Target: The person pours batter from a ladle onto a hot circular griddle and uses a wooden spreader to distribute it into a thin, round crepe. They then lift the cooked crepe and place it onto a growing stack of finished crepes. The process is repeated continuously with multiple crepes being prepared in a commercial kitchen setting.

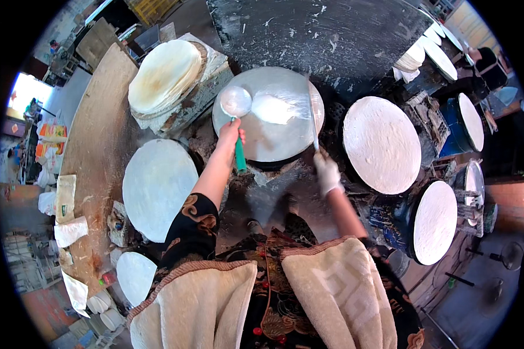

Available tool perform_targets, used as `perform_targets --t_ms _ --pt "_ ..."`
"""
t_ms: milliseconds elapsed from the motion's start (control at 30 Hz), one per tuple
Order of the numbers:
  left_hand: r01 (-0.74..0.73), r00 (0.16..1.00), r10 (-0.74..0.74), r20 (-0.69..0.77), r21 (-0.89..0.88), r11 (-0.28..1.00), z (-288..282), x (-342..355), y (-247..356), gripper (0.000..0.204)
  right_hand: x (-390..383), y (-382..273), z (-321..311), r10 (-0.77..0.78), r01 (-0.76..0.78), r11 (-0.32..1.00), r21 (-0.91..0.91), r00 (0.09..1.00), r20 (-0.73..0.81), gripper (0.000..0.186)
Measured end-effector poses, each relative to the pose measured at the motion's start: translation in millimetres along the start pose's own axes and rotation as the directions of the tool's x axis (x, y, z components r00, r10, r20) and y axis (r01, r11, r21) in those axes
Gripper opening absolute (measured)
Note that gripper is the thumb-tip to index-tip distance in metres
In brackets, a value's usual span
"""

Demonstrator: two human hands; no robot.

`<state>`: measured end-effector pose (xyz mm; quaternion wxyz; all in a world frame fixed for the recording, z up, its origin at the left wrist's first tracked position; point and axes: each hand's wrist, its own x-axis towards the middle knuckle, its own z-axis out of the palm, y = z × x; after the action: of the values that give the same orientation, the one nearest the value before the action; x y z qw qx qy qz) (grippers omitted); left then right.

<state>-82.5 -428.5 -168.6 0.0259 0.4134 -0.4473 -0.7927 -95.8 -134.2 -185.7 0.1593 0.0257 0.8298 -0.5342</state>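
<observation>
- In the middle of the view sits the round metal griddle (pixel 268 139), grey, smooth and a little shiny, with a thin wet patch of white batter (pixel 276 109) spread over its upper part.
- Behind the griddle lies a big dark slab (pixel 320 35), rough and spotted with white splashes.
- To the left of the griddle runs a long wooden board (pixel 96 134), brown and worn, dusty on top.
- To the right of the griddle there is a second round plate (pixel 382 144) fully covered with a white, matte, grainy layer; lower right of it stands another white disc (pixel 435 222), tilted.
- To the lower left of the griddle lies a pale, smooth round sheet (pixel 159 187) on one more plate.
- To the upper left of the griddle rests a stack of thin cooked sheets (pixel 164 75), cream coloured with light brown marks, on a chipped block.
- Over the left part of the griddle hangs a round metal ladle (pixel 236 103) with a green handle; the left hand (pixel 230 136) is closed around this handle.
- Over the right edge of the griddle stands a long thin flat scraper (pixel 312 113), pale and narrow; the right hand (pixel 327 173), in a white glove, is closed on its lower end.
</observation>
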Motion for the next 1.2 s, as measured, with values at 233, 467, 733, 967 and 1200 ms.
perform_targets --t_ms 233,467,733,967,1200 --pt "-0.159 0.983 0.168 -0.074 0.114 0.981 41 -5 -26 0.015 -28 -46 74 0.116 -0.112 0.993 -0.031 0.964 0.237 0.044" --pt "-0.128 0.984 0.123 -0.128 -0.038 0.991 56 -12 -35 0.015 -10 -43 49 -0.019 0.049 0.994 -0.098 0.958 0.287 0.041" --pt "0.086 0.943 0.119 0.311 -0.572 0.816 11 -72 1 0.019 -4 -68 18 0.021 -0.081 0.984 0.157 0.937 0.350 0.042" --pt "0.136 0.961 -0.007 0.276 -0.451 0.882 12 -109 38 0.020 -58 -54 49 -0.014 0.181 0.952 -0.246 0.832 0.555 0.048" --pt "-0.089 0.768 0.472 0.433 -0.658 0.748 -35 -204 73 0.030 -66 -25 41 -0.146 0.144 0.989 0.033 0.926 0.348 0.053"
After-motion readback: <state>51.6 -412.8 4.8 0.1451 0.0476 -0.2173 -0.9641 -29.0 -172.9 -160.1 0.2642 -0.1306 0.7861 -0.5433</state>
